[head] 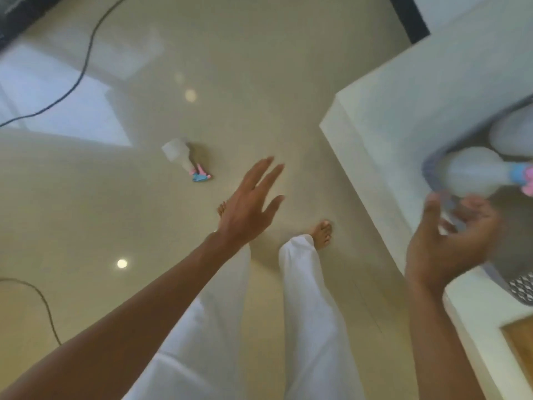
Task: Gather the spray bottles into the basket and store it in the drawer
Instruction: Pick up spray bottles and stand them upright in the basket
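Note:
A clear spray bottle (184, 159) with a pink and blue trigger lies on its side on the floor, ahead and to the left. My left hand (248, 207) hovers over the floor to the right of it, fingers spread, holding nothing. On the white surface at the right stands a grey mesh basket (432, 166) with a white spray bottle (473, 173) lying in it, and another pale bottle (513, 134) behind that. My right hand (450, 241) is at the basket's near rim, fingers curled around the edge. The image is blurred there.
A white cabinet top (389, 111) fills the right side, with a wooden panel (522, 342) at its lower right. Black cables (83, 62) run across the glossy beige floor at left. My bare feet (323, 233) and white trousers are below the hands.

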The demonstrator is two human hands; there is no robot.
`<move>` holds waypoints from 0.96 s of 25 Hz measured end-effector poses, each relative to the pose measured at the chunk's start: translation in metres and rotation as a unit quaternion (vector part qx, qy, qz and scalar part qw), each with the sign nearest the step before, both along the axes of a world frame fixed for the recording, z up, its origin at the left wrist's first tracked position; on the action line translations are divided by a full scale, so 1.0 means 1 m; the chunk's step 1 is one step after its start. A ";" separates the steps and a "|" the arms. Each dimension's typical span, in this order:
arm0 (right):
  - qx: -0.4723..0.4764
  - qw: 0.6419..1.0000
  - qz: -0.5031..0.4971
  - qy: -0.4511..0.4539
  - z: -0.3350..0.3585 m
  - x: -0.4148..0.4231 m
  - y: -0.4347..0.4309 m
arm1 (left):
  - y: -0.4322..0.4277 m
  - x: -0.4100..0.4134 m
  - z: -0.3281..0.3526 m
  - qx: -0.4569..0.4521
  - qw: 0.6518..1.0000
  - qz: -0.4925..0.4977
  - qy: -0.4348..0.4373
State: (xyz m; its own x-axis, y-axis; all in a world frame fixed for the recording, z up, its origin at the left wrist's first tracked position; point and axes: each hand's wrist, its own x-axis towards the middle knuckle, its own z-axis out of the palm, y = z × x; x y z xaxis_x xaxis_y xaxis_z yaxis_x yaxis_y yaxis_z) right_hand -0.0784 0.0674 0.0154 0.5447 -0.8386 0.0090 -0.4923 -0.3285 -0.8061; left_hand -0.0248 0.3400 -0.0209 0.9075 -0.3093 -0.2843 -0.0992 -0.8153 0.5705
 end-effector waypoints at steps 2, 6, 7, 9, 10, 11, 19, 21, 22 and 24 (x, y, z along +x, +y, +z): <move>0.003 0.991 0.124 0.040 -0.005 0.008 0.052 | 0.065 -0.007 -0.006 0.040 0.999 0.029 0.019; 0.005 0.921 0.361 0.148 -0.021 0.029 0.160 | 0.180 -0.015 -0.029 0.108 0.990 0.062 0.061; -0.004 0.894 0.407 0.187 -0.028 0.034 0.185 | 0.205 -0.014 -0.036 0.125 0.987 0.058 0.077; -0.031 0.847 0.467 0.252 -0.045 0.044 0.232 | 0.251 -0.009 -0.053 0.155 0.980 0.048 0.111; -0.043 0.834 0.479 0.269 -0.055 0.049 0.254 | 0.270 -0.004 -0.063 0.164 0.978 0.038 0.120; -0.051 0.825 0.486 0.284 -0.066 0.053 0.275 | 0.286 0.001 -0.074 0.173 0.976 0.024 0.128; -0.109 0.696 0.563 0.433 -0.223 0.086 0.394 | 0.326 0.054 -0.204 0.273 0.947 -0.114 0.128; -0.129 0.657 0.593 0.448 -0.269 0.094 0.405 | 0.322 0.070 -0.244 0.320 0.926 -0.164 0.118; -0.140 0.638 0.609 0.449 -0.289 0.099 0.409 | 0.322 0.081 -0.262 0.340 0.915 -0.184 0.110; -0.146 0.615 0.632 0.448 -0.324 0.107 0.418 | 0.322 0.104 -0.297 0.380 0.893 -0.224 0.089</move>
